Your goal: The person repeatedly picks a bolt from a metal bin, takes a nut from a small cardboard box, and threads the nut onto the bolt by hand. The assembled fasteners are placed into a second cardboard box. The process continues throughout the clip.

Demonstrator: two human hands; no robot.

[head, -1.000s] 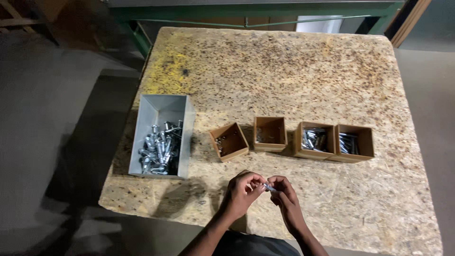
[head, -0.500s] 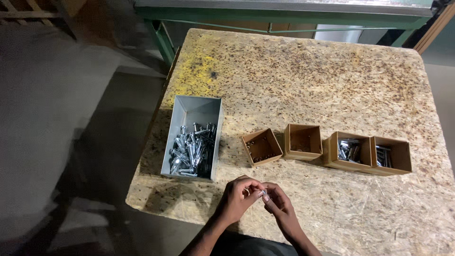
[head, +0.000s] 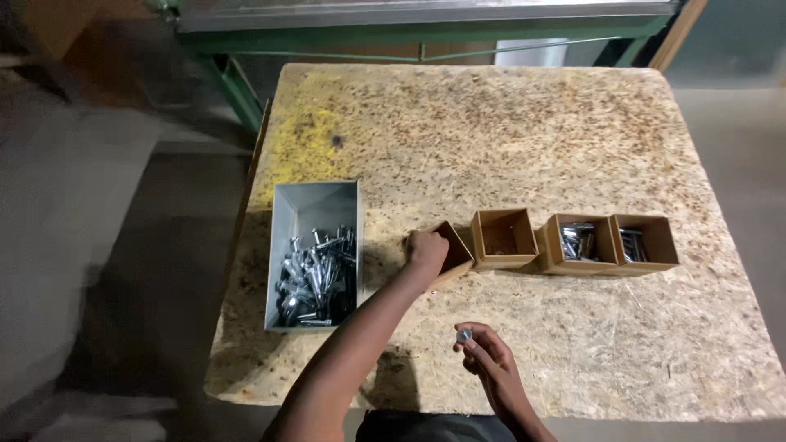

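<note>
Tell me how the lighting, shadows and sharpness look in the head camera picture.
Head view: light falls brightest on the far part of the chipboard table, while the floor at left is dim and smeared. The left hand and its forearm cast a shadow on the board. The metal parts in the grey bin glint. The small piece in the right hand is too small to make out.

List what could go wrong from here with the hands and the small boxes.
1. The left hand covers the tilted leftmost cardboard box; a push may tip it or slide it into the next box.
2. The right hand pinches a small metal piece at its fingertips, near the table's front edge; if it slips, it may roll off.
</note>
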